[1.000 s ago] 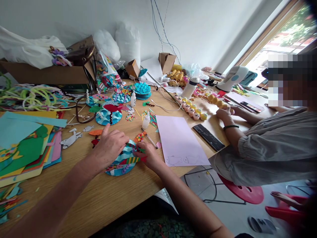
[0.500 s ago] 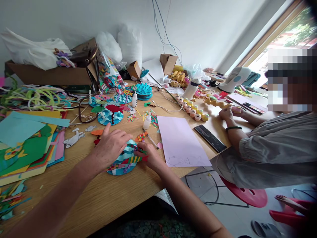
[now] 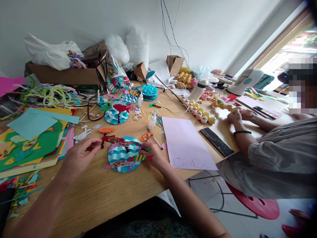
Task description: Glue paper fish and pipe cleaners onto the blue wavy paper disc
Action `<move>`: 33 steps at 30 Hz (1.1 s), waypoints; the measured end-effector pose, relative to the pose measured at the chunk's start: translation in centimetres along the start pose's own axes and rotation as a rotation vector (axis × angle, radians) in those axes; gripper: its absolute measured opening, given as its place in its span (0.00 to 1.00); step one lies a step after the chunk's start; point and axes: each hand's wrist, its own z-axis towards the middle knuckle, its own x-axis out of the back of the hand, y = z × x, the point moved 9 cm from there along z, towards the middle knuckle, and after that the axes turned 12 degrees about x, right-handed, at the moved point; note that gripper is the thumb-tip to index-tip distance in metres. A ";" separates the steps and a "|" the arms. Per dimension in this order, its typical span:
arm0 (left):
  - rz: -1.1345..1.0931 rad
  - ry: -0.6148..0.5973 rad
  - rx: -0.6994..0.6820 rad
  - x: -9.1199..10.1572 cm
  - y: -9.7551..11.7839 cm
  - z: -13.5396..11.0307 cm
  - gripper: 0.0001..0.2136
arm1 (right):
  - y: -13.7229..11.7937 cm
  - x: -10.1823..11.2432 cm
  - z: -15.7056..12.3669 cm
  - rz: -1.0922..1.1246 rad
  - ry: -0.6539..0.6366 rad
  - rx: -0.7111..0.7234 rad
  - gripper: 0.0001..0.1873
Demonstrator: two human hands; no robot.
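Observation:
A round blue paper plate (image 3: 112,154) with wavy light-blue paper strips lies on the table before me. Striped and spotted paper fish (image 3: 138,158) are fixed on it. My right hand (image 3: 155,156) grips the plate's right edge, by the fish tails. To the left, my left hand (image 3: 85,155) has its thumb and forefinger pinched at a dark brown curled pipe cleaner (image 3: 102,144). A red spotted paper fish (image 3: 112,139) sits beside that pipe cleaner, over the plate's upper left edge. An orange paper fish (image 3: 107,130) lies just behind.
A white glue bottle (image 3: 152,121) and a pen (image 3: 156,139) stand and lie behind the plate. Right are a lilac sheet (image 3: 188,142) with drawn fish and a black phone (image 3: 217,141). Coloured paper (image 3: 27,155) is stacked left. A co-worker's hands (image 3: 235,117) are at the far right.
My left hand has drawn back left from over the plate, uncovering it and the red fish. My right hand stays at the plate's right edge. The view has shifted slightly left.

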 end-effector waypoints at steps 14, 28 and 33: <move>-0.389 -0.349 0.353 -8.1 -5.5 -0.5 0.19 | 0.4 -0.4 0.1 0.022 -0.020 -0.048 0.05; -0.357 -0.302 0.289 -8.7 -5.8 -0.4 0.17 | 0.2 -0.3 0.2 -0.017 -0.043 -0.070 0.03; -0.337 -0.320 0.251 -9.0 -5.8 -0.5 0.14 | 0.5 -0.4 0.2 0.016 -0.024 -0.076 0.03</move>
